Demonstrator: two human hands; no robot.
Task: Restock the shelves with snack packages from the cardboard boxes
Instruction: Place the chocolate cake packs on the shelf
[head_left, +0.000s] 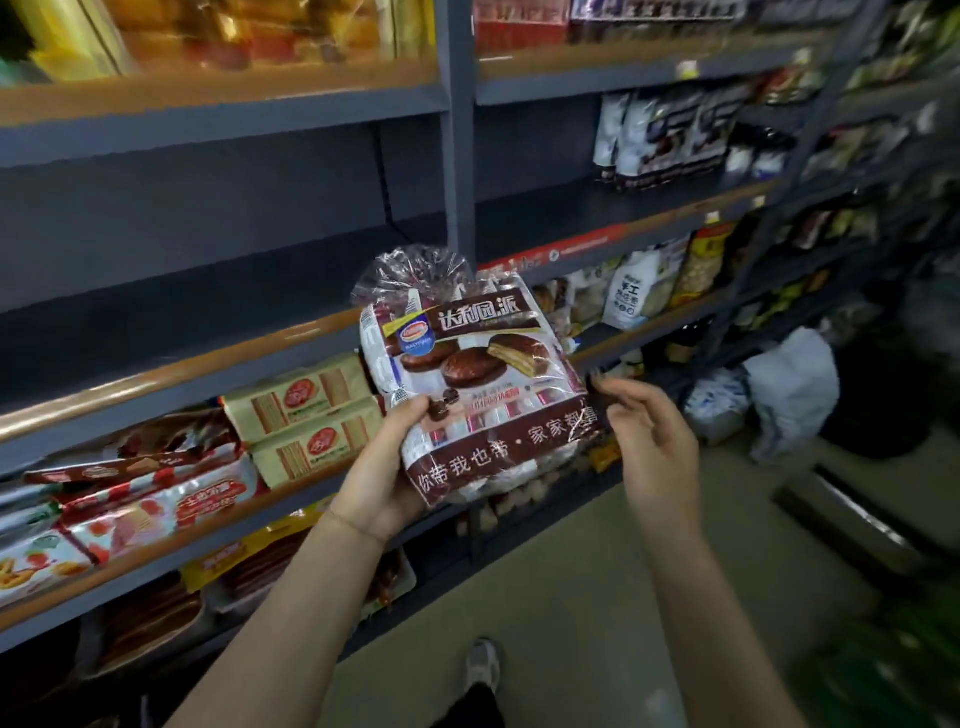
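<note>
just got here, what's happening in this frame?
A person is restocking a store shelf. The left hand grips a bag of chocolate pies from below, thumb on its front. The right hand is at the bag's lower right corner, fingertips touching or pinching the wrapper edge; which one is hard to tell. The bag is held up in front of the shelf unit, not yet placed. The shelf level behind it looks mostly bare, while cracker packs lie on the level below.

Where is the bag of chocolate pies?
The head view shows the brown-and-clear plastic chocolate pie bag mid-frame, gripped by the left hand, before the grey metal shelves.
</note>
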